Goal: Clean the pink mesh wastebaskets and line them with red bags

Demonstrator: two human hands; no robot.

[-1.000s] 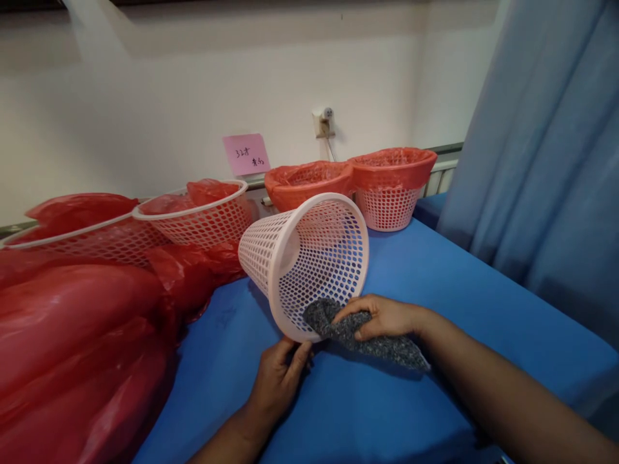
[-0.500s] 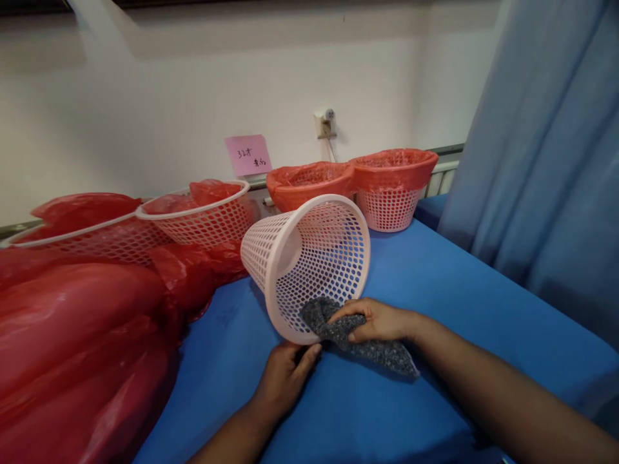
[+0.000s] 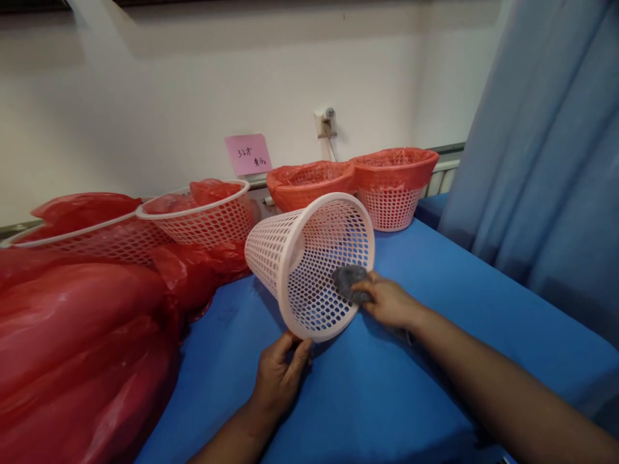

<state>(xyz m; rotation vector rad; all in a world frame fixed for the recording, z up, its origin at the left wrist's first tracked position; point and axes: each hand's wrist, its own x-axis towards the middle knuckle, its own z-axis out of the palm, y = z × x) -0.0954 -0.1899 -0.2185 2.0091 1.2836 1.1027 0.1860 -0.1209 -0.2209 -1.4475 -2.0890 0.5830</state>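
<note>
A pale pink perforated plastic basket [image 3: 265, 251] lies tipped on its side, its round mouth facing me and to the right. At the lower rim, my left hand [image 3: 280, 370] grips the basket between thumb and fingers. My right hand [image 3: 389, 299] is closed on a dark grey cloth [image 3: 349, 283], held against the inner wall at the right of the mouth. Part of the cloth is hidden behind the hand and wrist.
Two baskets lined with red bags, one in the middle [image 3: 309, 187] and one at right [image 3: 391, 200], stand by the wall. Two more white baskets [image 3: 207, 222] hold red plastic. A heap of red plastic bags [image 3: 87, 335] covers the left. A blue curtain [image 3: 536, 148] hangs right of the blue-covered surface [image 3: 483, 309].
My right hand has moved the cloth up along the inside of the basket's mouth, from the bottom to the right side. The basket has turned and shifted slightly right.
</note>
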